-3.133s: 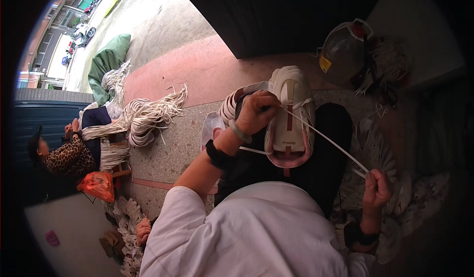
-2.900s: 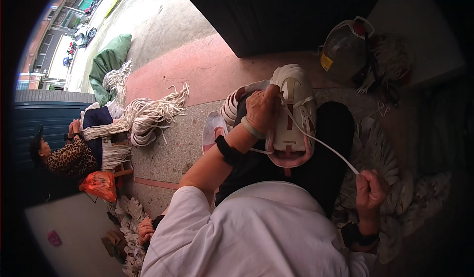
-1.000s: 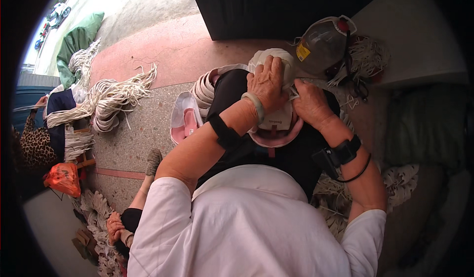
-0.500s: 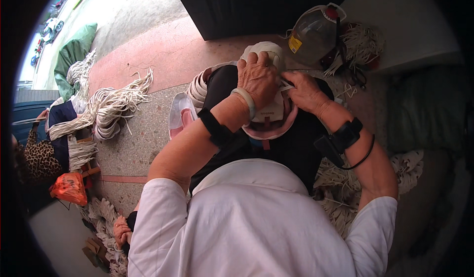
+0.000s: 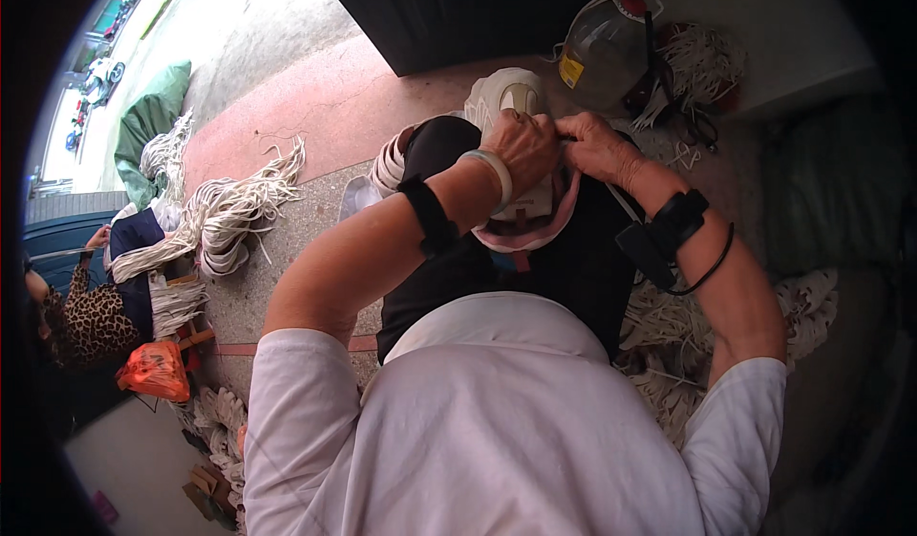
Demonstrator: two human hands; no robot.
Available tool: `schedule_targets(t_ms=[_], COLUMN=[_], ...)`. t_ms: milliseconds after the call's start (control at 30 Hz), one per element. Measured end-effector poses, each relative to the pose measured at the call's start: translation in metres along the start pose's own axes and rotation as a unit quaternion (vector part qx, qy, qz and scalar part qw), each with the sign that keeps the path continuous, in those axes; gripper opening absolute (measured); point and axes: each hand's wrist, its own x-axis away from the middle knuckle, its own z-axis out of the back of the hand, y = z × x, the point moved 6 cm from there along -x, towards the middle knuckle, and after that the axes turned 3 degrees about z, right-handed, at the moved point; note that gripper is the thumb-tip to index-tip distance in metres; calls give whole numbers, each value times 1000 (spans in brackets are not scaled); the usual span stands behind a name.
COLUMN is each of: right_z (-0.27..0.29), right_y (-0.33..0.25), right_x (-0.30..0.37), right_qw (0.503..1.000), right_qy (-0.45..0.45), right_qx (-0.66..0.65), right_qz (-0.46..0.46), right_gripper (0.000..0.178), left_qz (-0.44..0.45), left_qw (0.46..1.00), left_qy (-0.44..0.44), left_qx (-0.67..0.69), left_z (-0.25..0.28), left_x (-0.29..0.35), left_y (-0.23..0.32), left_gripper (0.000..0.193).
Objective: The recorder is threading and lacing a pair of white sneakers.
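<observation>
A pale cream sneaker [image 5: 503,91] rests on my dark-trousered lap, toe pointing away and pink-lined opening toward me. My left hand [image 5: 523,150] is closed over its lacing area, fingers bent; what they pinch is hidden. Beside it, my right hand [image 5: 600,150] has thumb and fingers pinched together at the right edge of the lacing, its fingertips almost meeting the left hand's. A white shoelace [image 5: 626,202] trails below the right hand, by the wrist. Both hands cover most of the eyelets.
Bundles of white laces [image 5: 234,206] lie on the floor to the left, near an orange bag [image 5: 155,371] and a person in leopard print [image 5: 95,321]. At far right stand a clear plastic jug [image 5: 607,53] and more laces [image 5: 702,63]. A dark panel [image 5: 478,10] stands ahead.
My left hand has moved slightly right and down, toward the right hand, uncovering more of the sneaker's toe. The right hand has turned inward, its fingertips now near the left hand's.
</observation>
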Motion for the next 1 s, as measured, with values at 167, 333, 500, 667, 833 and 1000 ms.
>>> schedule_targets(t_ms=[167, 333, 500, 667, 833, 1000], right_z=[1, -5, -9, -12, -7, 0], right_y=[-2, 8, 6, 4, 5, 7], right_x=[6, 34, 35, 34, 30, 20], right_qw=[997, 983, 973, 968, 973, 951], right_qy=[47, 177, 213, 242, 195, 189], right_qx=[40, -31, -86, -51, -120, -171], right_qz=[-40, -31, -29, -28, -30, -174], right_gripper=[37, 40, 47, 54, 57, 50], left_qz=[-2, 200, 635, 834, 702, 451], left_qw=[996, 910, 765, 550, 701, 751], left_qy=[80, 256, 74, -36, 45, 304], left_qx=[40, 258, 77, 35, 116, 374], left_z=[-3, -17, -160, -159, -153, -97], left_x=[25, 156, 458, 568, 433, 248], left_y=[4, -63, -176, -158, -171, -142], left_gripper=[7, 9, 27, 28, 31, 13])
